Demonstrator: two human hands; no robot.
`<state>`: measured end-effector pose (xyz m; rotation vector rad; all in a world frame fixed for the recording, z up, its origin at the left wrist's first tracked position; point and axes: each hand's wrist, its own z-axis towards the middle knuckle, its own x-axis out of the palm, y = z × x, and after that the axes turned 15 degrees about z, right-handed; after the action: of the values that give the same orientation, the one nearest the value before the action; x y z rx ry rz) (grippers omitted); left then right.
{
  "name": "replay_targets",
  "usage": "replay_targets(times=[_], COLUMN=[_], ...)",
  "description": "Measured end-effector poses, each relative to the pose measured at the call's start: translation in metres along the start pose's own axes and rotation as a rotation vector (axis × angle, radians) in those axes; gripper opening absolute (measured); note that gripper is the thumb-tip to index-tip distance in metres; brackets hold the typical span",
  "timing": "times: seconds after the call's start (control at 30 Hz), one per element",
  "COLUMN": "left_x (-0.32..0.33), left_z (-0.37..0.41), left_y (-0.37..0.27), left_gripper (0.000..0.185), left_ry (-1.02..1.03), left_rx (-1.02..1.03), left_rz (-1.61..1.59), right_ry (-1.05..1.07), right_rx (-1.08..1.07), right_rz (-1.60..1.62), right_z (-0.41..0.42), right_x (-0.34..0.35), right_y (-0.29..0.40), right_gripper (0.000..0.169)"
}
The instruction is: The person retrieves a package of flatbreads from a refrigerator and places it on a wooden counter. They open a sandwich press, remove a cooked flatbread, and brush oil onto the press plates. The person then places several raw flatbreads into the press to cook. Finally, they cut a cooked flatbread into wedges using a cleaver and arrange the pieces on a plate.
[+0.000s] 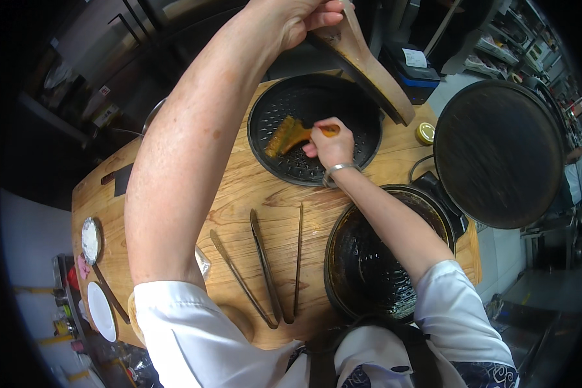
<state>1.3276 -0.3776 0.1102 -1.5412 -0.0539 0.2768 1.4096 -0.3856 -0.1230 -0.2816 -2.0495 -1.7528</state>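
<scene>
In my right hand (333, 143) is a basting brush (287, 138) with an orange handle, its yellowish bristles against a round black pan (315, 99) whose inside is studded with small raised points. Above the pan, my left hand (322, 18) grips the top of a thick wooden lid (368, 68), held up and tilted nearly edge-on, with a dark rim. Under my right forearm sits an electric griddle (373, 262); its lower plate shines as if oily. The griddle's round dark upper plate (499, 155) stands raised to the right.
Metal tongs (271, 276) lie on the wooden table (233, 199) before me. At the left are a cleaver (122, 180), a foil-covered round item (91, 241) and a white plate (101, 311). A small yellow-lidded jar (425, 133) and a receipt printer (410, 72) stand at the right.
</scene>
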Motion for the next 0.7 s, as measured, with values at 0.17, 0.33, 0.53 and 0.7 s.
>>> replay_targets(times=[0.17, 0.33, 0.53, 0.7], left_x=[-0.003, -0.012, -0.030, -0.055], left_z=[0.002, 0.002, -0.004, -0.021], left_y=[0.002, 0.010, 0.020, 0.054], left_gripper=[0.013, 0.014, 0.018, 0.021], left_ry=[0.039, -0.011, -0.043, 0.006], left_rx=[-0.003, -0.022, -0.074, 0.002], left_rz=[-0.035, -0.003, 0.037, 0.062], right_ry=[-0.056, -0.125, -0.104, 0.013], right_rx=[-0.151, -0.111, -0.059, 0.068], right_rz=[-0.020, -0.214, 0.117, 0.310], right_z=[0.024, -0.015, -0.082, -0.138], right_x=[-0.009, -0.079, -0.086, -0.083], right_y=[0.005, 0.057, 0.078, 0.092], right_gripper=[0.010, 0.012, 0.010, 0.015])
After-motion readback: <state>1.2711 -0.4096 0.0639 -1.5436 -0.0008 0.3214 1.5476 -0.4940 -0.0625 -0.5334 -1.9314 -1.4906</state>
